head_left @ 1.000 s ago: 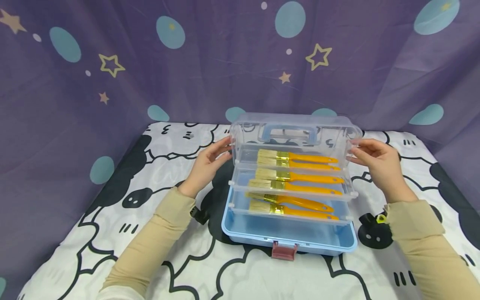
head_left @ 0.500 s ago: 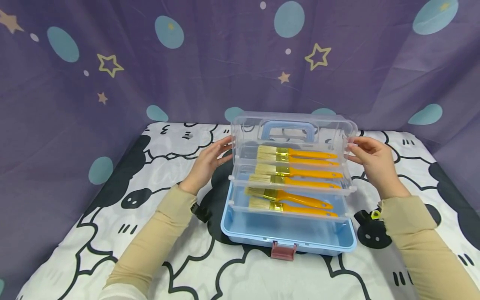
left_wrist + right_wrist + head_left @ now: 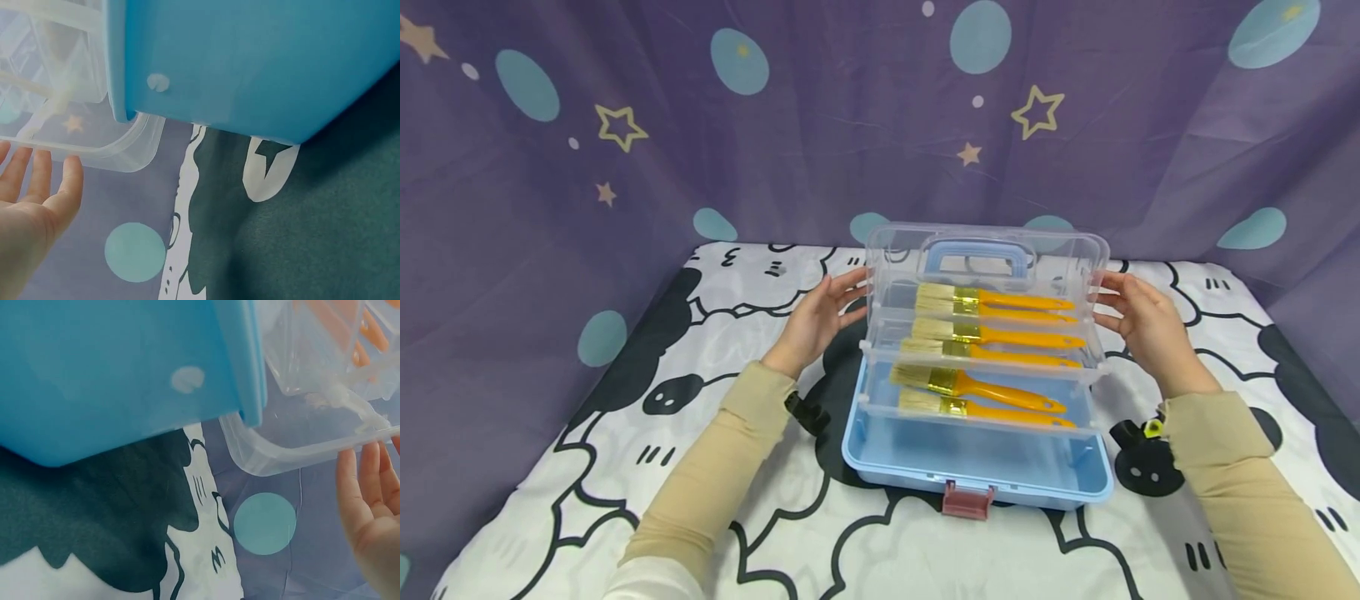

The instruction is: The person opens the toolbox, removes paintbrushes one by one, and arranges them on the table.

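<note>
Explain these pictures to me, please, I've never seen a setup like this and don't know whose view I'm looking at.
There's no robot here: a person works with a bare left hand and right hand. The wide view comes from a camera worn on the head, and the two close-ups from cameras worn on each wrist. On the patterned tablecloth sits an open light-blue storage box with a reddish latch at its front. Six orange-handled paintbrushes lie in its clear trays. Neither hand seems to grip anything; their fingers are at either side of the raised clear lid, touching it or very near.
</note>
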`<state>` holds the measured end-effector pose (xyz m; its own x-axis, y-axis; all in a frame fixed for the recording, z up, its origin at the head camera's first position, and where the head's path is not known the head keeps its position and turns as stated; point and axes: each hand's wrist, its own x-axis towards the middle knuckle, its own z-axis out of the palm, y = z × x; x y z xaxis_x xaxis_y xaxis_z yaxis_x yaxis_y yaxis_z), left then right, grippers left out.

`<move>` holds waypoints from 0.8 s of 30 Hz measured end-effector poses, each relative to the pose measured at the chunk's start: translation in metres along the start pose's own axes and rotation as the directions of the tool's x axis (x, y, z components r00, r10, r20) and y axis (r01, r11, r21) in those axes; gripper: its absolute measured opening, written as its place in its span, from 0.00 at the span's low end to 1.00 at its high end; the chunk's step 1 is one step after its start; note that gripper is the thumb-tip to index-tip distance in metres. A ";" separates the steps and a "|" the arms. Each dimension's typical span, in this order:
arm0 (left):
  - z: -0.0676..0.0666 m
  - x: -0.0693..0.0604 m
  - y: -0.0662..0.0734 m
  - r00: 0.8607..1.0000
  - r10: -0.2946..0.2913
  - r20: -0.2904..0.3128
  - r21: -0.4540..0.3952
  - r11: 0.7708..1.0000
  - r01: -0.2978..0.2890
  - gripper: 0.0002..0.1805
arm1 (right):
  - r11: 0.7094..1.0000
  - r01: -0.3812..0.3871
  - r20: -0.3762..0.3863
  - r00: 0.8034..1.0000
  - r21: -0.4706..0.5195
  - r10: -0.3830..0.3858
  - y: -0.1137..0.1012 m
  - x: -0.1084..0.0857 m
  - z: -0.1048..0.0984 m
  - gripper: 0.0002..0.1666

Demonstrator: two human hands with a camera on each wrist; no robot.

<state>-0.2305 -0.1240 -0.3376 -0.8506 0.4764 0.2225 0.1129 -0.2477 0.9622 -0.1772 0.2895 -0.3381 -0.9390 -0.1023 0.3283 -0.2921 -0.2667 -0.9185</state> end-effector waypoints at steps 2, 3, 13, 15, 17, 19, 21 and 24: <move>0.000 0.001 -0.001 1.000 -0.004 -0.002 -0.020 1.000 0.004 0.32 | 1.000 -0.012 0.045 0.999 0.009 0.012 0.000 -0.001 -0.002 0.21; -0.001 0.002 -0.001 1.000 -0.006 -0.002 -0.026 1.000 0.006 0.33 | 1.000 -0.019 0.063 0.998 0.006 0.019 0.001 -0.001 -0.003 0.23; -0.003 0.004 -0.004 1.000 -0.027 0.000 -0.086 0.996 0.027 0.33 | 0.997 -0.050 0.144 0.989 0.058 0.041 0.006 -0.001 -0.010 0.30; -0.003 0.005 -0.005 0.999 -0.035 0.003 -0.089 0.995 0.035 0.33 | 0.995 -0.053 0.153 0.988 0.085 0.039 0.008 0.000 -0.012 0.31; -0.003 0.007 -0.005 0.999 -0.045 0.002 -0.098 0.994 0.045 0.33 | 0.992 -0.055 0.165 0.986 0.113 0.035 0.011 0.001 -0.013 0.32; -0.003 0.008 -0.005 0.998 -0.061 0.001 -0.105 0.993 0.060 0.33 | 0.989 -0.055 0.181 0.983 0.135 0.030 0.013 0.003 -0.015 0.33; -0.004 0.009 -0.005 0.997 -0.081 -0.001 -0.116 0.990 0.080 0.33 | 0.982 -0.061 0.203 0.979 0.178 0.024 0.016 0.005 -0.017 0.34; -0.005 0.011 -0.005 0.994 -0.112 -0.006 -0.139 0.984 0.110 0.34 | 0.974 -0.070 0.213 0.977 0.217 0.023 0.020 0.007 -0.018 0.35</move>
<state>-0.2429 -0.1221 -0.3413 -0.8611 0.4958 0.1121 -0.0543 -0.3090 0.9495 -0.1923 0.3010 -0.3579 -0.8855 -0.3098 0.3462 -0.1788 -0.4605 -0.8695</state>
